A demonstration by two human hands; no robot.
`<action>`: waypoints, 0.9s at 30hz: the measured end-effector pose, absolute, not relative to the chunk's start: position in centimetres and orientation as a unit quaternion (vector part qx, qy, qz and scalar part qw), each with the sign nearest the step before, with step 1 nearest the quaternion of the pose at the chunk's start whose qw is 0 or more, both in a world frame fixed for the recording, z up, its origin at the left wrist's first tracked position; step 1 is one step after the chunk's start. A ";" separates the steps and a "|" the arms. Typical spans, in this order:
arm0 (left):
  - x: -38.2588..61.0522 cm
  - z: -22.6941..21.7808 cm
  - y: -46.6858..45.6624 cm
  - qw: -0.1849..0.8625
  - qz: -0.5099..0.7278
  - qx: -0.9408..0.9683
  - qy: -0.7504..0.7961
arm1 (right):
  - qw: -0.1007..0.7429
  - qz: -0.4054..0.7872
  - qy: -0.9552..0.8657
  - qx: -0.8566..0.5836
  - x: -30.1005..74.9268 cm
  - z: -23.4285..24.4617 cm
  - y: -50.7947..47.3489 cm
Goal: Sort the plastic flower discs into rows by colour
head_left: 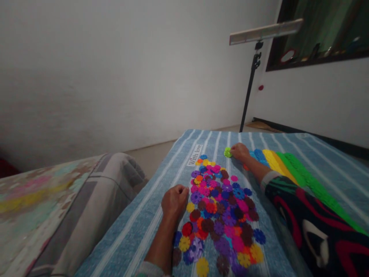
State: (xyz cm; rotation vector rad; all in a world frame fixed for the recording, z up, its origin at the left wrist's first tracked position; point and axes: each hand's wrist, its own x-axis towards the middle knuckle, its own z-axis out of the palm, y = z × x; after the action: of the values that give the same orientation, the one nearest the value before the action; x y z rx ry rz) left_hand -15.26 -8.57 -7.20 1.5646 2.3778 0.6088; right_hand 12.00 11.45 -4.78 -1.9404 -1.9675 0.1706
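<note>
Two hands were in view. The right hand gripped one lime-green flower disc at the far end of the blue striped cloth, right of the label. The left hand had its fingers curled in beside the left edge of a mixed pile of flower discs; whether it held anything could not be told. The patterned right sleeve covered part of the sorted rows, blue, yellow and green; single discs there could not be made out. The pile's near end was cut off by the lower frame edge. One white label read "With love". Pile discs overlapped and could not be counted. One black stand and one window, cut off above, stood behind.
</note>
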 end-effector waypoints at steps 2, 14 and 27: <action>-15.2 -7.2 -8.6 0.117 0.209 0.534 0.811 | 0.177 0.058 -0.699 -0.691 11.6 -5.2 12.0; -14.9 -6.6 -8.7 0.125 0.194 0.529 0.816 | 0.131 0.009 -0.722 -0.679 11.5 -4.9 10.2; -15.3 -7.3 -8.3 0.093 0.197 0.559 0.800 | 0.118 0.070 -0.807 -0.574 8.9 -5.8 -2.8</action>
State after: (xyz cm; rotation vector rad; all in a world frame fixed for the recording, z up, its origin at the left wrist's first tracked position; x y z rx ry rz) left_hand -15.29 -8.28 -7.28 1.6603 2.3753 0.5840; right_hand 8.93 -2.82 -5.76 -1.6805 -2.3609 0.2055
